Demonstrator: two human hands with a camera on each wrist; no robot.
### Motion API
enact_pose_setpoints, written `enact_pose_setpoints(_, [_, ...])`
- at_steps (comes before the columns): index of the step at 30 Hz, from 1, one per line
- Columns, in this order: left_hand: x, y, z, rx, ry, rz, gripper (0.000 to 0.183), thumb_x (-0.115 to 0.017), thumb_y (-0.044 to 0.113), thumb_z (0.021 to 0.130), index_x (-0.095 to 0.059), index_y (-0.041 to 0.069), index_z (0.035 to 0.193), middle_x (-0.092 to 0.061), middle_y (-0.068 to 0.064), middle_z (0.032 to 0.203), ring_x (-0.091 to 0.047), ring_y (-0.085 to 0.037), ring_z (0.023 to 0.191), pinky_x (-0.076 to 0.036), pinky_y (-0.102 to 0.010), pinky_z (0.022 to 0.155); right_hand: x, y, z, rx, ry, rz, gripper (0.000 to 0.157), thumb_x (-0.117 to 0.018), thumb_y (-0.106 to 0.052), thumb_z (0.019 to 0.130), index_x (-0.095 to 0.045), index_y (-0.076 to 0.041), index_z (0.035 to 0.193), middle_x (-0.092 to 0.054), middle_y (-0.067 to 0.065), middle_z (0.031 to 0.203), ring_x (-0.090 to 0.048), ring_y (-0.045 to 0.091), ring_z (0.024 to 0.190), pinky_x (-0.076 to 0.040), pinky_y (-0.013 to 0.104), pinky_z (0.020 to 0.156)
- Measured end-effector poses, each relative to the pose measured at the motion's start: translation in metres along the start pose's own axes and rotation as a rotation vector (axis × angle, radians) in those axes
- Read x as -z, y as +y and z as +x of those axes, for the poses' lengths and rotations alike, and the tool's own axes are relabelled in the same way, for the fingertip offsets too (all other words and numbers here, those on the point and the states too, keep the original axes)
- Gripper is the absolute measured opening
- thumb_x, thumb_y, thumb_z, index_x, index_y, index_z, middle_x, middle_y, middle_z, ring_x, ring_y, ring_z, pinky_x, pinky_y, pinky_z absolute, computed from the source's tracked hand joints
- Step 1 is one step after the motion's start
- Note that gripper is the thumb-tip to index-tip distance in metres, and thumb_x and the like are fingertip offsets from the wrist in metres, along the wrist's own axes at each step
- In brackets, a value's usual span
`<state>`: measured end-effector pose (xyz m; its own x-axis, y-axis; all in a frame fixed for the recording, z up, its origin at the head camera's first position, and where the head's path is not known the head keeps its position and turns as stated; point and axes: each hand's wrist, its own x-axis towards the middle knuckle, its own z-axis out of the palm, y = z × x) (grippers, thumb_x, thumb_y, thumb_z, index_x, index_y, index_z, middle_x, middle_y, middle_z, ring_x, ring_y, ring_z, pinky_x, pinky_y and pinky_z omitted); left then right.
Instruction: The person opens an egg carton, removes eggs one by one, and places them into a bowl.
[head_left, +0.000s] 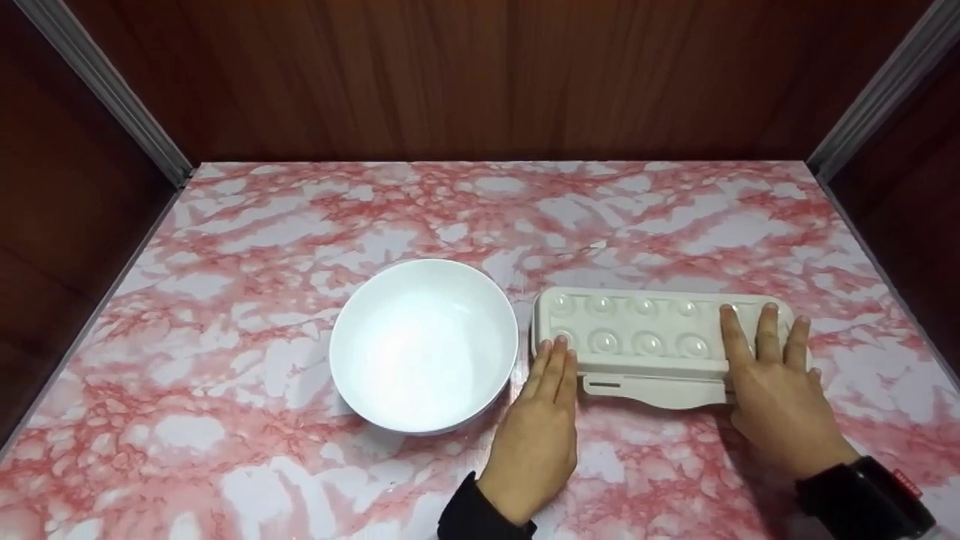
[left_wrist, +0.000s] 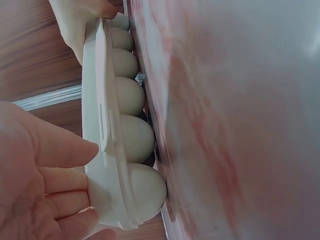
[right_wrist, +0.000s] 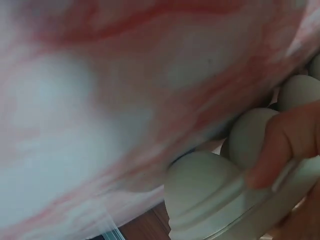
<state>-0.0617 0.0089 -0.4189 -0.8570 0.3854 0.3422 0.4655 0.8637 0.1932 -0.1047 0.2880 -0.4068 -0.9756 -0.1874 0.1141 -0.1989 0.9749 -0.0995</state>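
Note:
A closed cream plastic egg box point(head_left: 626, 322) lies on the table, its domed lid up and its long front latch flap point(head_left: 652, 390) sticking out toward me. Rounded egg cups point(left_wrist: 134, 137) line its underside in the left wrist view. My left hand point(head_left: 536, 442) has its fingers straight, fingertips at the near left corner of the lid. At the other end, my right hand point(head_left: 784, 397) grips the box: fingers spread across the lid, thumb point(right_wrist: 272, 155) bent against the front rim. The lid hides what is inside.
A white round bowl point(head_left: 424, 349) stands just left of the egg box, close by my left hand. The table point(head_left: 225, 300) has a red and white marbled top. Dark wooden panels point(head_left: 480, 82) close it off at the back and on both sides.

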Motion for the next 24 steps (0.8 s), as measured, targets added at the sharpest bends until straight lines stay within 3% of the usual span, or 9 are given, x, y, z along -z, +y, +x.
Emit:
enact_pose_setpoints(5, [0.004, -0.007, 0.002, -0.009, 0.035, -0.072, 0.053, -0.057, 0.013, 0.097, -0.043, -0.004, 0.146, -0.037, -0.018, 0.158, -0.035, -0.030, 0.147, -0.042, -0.037, 0.115, 0.015, 0.006, 0.002, 0.012, -0.073, -0.021, 0.092, -0.060, -0.010, 0.091, -0.002, -0.018, 0.160, -0.010, 0.042, 0.155, -0.012, 0.073, 0.134, -0.022, 0.093, 0.084])
enact_pose_setpoints(7, [0.006, -0.008, -0.001, -0.029, 0.050, -0.106, 0.056, -0.056, 0.013, 0.097, -0.039, -0.003, 0.149, -0.032, -0.018, 0.160, -0.032, -0.031, 0.149, -0.043, -0.042, 0.114, 0.023, 0.009, 0.001, 0.010, -0.122, -0.011, 0.096, -0.065, -0.016, 0.089, -0.002, -0.022, 0.161, -0.011, 0.038, 0.157, -0.011, 0.071, 0.135, -0.015, 0.094, 0.086])
enact_pose_setpoints(12, [0.012, -0.007, -0.011, -0.076, 0.087, -0.129, 0.067, -0.060, 0.014, 0.095, -0.030, -0.001, 0.153, -0.023, -0.019, 0.163, -0.028, -0.033, 0.150, -0.045, -0.046, 0.112, 0.040, 0.016, 0.000, 0.023, -0.159, 0.040, 0.102, -0.076, -0.026, 0.084, -0.010, -0.026, 0.161, -0.021, 0.027, 0.161, -0.015, 0.064, 0.140, -0.013, 0.093, 0.090])
enact_pose_setpoints(17, [0.014, -0.004, -0.016, -0.089, 0.073, -0.065, 0.068, -0.064, 0.020, 0.093, -0.035, -0.001, 0.151, -0.024, -0.018, 0.163, -0.030, -0.031, 0.149, -0.046, -0.044, 0.111, 0.050, 0.019, 0.001, 0.079, -0.061, 0.025, 0.092, -0.080, -0.022, 0.081, -0.027, -0.024, 0.157, -0.041, 0.025, 0.151, -0.030, 0.057, 0.137, -0.023, 0.089, 0.090])
enact_pose_setpoints(24, [0.010, -0.003, -0.017, -0.078, 0.036, -0.038, 0.067, -0.066, 0.023, 0.092, -0.040, -0.001, 0.149, -0.032, -0.017, 0.160, -0.034, -0.030, 0.148, -0.046, -0.041, 0.112, 0.055, 0.020, 0.005, 0.235, 0.209, 0.027, 0.073, -0.083, -0.003, 0.070, -0.053, -0.008, 0.135, -0.062, 0.023, 0.127, -0.051, 0.053, 0.116, -0.044, 0.074, 0.083])
